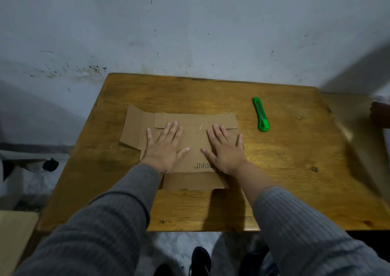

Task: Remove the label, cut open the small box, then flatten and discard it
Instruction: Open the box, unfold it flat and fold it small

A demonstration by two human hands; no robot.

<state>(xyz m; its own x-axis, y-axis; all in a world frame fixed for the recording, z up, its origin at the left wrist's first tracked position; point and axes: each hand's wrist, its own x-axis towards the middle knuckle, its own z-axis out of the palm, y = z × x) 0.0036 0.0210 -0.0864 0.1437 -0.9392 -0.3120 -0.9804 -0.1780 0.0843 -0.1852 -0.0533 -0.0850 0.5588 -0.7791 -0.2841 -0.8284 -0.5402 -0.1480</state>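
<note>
A dark patch of floor clutter (50,164) is lying low at the far left, well apart from the hands. On the wooden table (285,170) the flattened cardboard box (194,140) is lying spread out, with one flap (132,125) sticking out to the left of the left hand and lifting a little at its edge. The left hand (163,147) is pressing down on the left half of the cardboard, its fingers straight and spread, holding nothing. Between the two hands a bare strip of cardboard is showing, and some dark handwriting (201,166) is sitting just near the wrist of the right hand. The right hand (226,149) is pressing flat on the right half, fingers also straight and spread. Another flap (194,180) is reaching toward the person, under both wrists. To the right of the right hand, apart from the cardboard, a green utility knife (261,114) is lying on the table, untouched. Both arms are wearing grey ribbed sleeves (306,223).
</note>
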